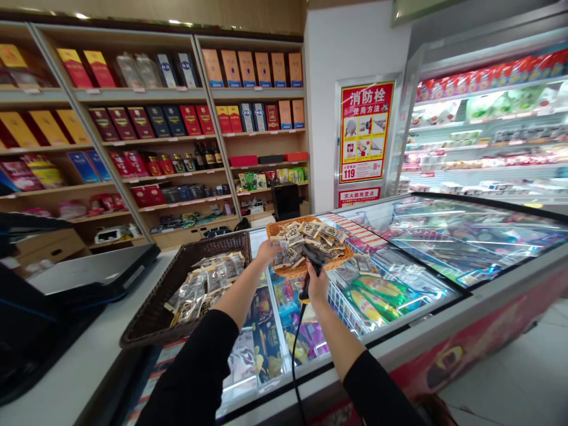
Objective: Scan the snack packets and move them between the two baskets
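An orange wicker basket (293,273) heaped with small clear-and-beige packets (306,234) rests on the glass top of a chest freezer. My left hand (267,253) is at the basket's left side, its fingers closed at a small packet (280,251) there; the fingertips are partly hidden. In my right hand (317,285) is a black handheld barcode scanner (313,257), its head over the packets and its cable hanging down toward me. To the left stands a dark brown wicker basket (153,307), also holding similar packets (206,284).
Frozen goods show through the chest freezer's glass (408,290). At the left, a dark checkout device (102,272) sits on a white counter (89,367). Shelves of boxes (168,139) line the back, a red sign (367,133) hangs beside them, and a lit refrigerated display (488,136) stands right.
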